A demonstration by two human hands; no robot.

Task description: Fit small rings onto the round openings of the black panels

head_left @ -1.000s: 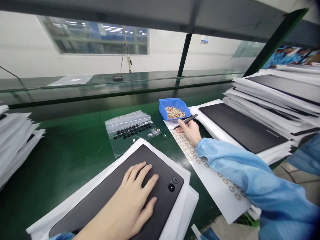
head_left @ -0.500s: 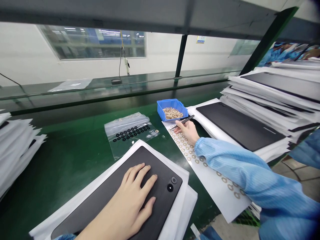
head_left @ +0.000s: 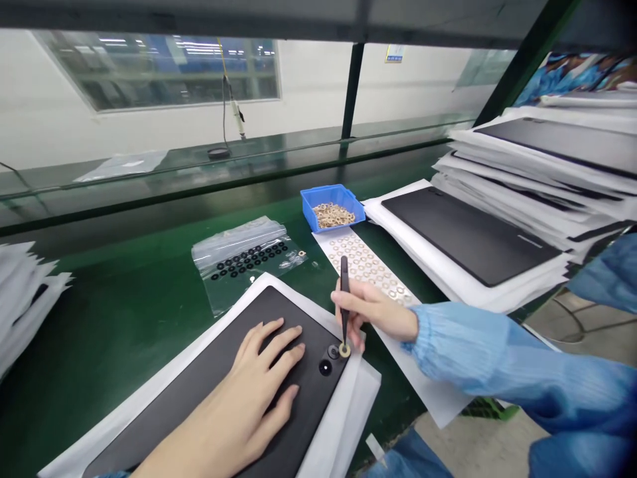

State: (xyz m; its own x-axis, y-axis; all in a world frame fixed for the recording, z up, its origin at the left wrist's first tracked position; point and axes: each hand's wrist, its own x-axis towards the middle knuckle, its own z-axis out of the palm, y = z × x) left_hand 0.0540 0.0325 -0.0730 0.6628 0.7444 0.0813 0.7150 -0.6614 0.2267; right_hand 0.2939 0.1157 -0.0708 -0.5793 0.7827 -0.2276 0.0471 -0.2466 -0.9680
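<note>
Right hand [head_left: 374, 312] moved from ring sheet [head_left: 365, 265], gripping tweezers [head_left: 344, 299], ring [head_left: 344, 350] at tablet [head_left: 213, 392]; left hand [head_left: 243, 398] flat, released.

dark panel [head_left: 209, 398] cut off below, tweezer [head_left: 344, 299] tips hidden by ring [head_left: 344, 350]

Left hand [head_left: 249, 392] lies flat, fingers spread, on the matte black rectangular tablet back cover [head_left: 219, 398]. Right hand [head_left: 371, 312] pinches thin black tweezers [head_left: 344, 302] upright, tip holding a small tan ring sticker [head_left: 344, 350] at the cover's far right corner, beside a round lens hole [head_left: 325, 367]. White sticker sheet [head_left: 368, 265] lies right of the cover; blue plastic bin [head_left: 332, 206] and clear bag of black rings [head_left: 243, 260] sit beyond the cover.
</note>
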